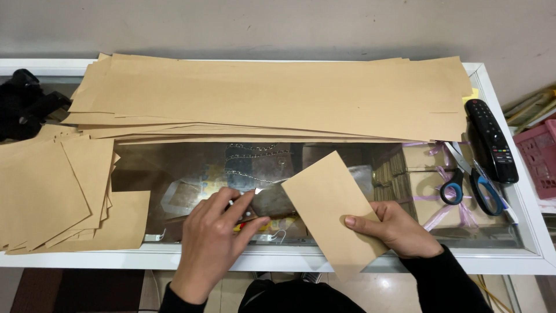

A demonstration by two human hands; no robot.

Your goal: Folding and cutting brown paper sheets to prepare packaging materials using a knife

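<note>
My right hand (399, 229) grips a folded rectangle of brown paper (330, 203) by its lower right edge, thumb on top, holding it tilted over the glass counter top (191, 168). My left hand (217, 232) rests on the glass just left of that paper, fingers pinched on a small tool with a metal blade (269, 185) that points toward the paper's left edge. A bit of red and yellow shows under the fingers.
A thick stack of long brown paper strips (278, 98) covers the back of the counter. Cut brown sheets (52, 191) pile at the left. Blue-handled scissors (469, 185), a black remote control (492, 142) and a pink basket (541, 156) lie at the right; a black object (23, 104) far left.
</note>
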